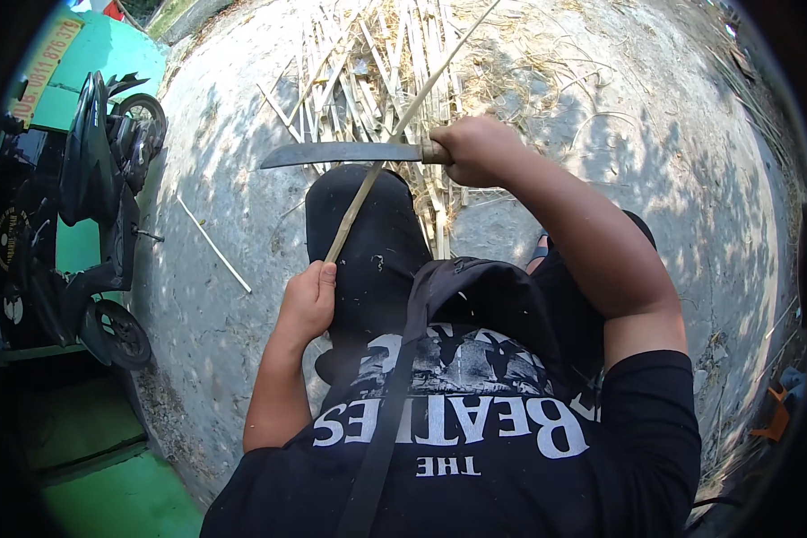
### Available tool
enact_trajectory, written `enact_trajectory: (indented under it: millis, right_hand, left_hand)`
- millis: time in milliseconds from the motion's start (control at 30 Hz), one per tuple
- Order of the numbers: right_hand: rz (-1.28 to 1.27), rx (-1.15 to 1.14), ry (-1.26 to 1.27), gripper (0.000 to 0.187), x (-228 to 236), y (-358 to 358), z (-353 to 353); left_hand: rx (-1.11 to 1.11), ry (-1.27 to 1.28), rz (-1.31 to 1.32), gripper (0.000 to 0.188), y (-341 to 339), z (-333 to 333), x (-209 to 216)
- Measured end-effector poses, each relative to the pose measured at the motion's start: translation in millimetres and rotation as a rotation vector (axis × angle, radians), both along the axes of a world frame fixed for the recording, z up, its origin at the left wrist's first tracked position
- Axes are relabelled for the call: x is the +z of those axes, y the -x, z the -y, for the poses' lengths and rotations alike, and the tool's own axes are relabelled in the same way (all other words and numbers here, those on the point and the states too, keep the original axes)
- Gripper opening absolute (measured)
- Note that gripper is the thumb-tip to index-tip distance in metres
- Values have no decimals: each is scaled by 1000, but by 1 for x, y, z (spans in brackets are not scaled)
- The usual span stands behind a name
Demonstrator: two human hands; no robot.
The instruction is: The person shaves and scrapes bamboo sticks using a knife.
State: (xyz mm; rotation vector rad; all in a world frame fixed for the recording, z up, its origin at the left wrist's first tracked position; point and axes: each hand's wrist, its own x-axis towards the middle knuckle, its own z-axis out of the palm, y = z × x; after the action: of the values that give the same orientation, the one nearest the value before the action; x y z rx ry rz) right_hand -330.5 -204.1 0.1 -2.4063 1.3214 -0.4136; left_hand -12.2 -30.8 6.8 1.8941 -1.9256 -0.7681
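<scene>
From where I stand, a seated person in black works on one long, pale strip [357,206] with a machete [341,154]. The left hand [309,300] is closed on the strip's near end, thumb on top; from those fingers the strip slants up over the thigh [390,211] and away, passing just left of the right fingers. The right hand [478,152] is clenched round the machete's short handle, its blade reaching leftward from the knuckles and across the strip, well beyond the left fingers. The work looks partway through: past both hands lies a loose pile [363,99] of similar strips, with curled shavings [592,85] beyond and to the right of the right fingers, and one stray strip [213,245] on the ground left of the left hand. The strip in hand seems unfinished; I cannot tell which strips in the pile are done and which are waiting. The left fingertips are hidden beneath the strip, and the right ones are mostly tucked behind the handle. Where blade and strip cross, the blade covers the strip, so whether the edge is biting is unclear. The strip's far end runs out of view, as does the pile's.
</scene>
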Motion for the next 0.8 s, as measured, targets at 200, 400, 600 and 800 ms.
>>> enact_trajectory:
  millis: [200, 400, 600, 800]
  right_hand:
    - [-94, -93, -110, 14, -5, 17, 21]
    - [-34, -91, 6, 9, -2, 14, 10]
    - [-287, 174, 133, 13, 15, -13, -7]
    - [-155, -278, -76, 18, -4, 50, 37]
  left_hand:
    - [-9, 17, 6, 45, 3, -2, 0]
    - [3, 23, 17, 40, 4, 1, 0]
    - [-14, 42, 80, 39, 6, -1, 2]
    - [3, 3, 99, 38, 10, 3, 9]
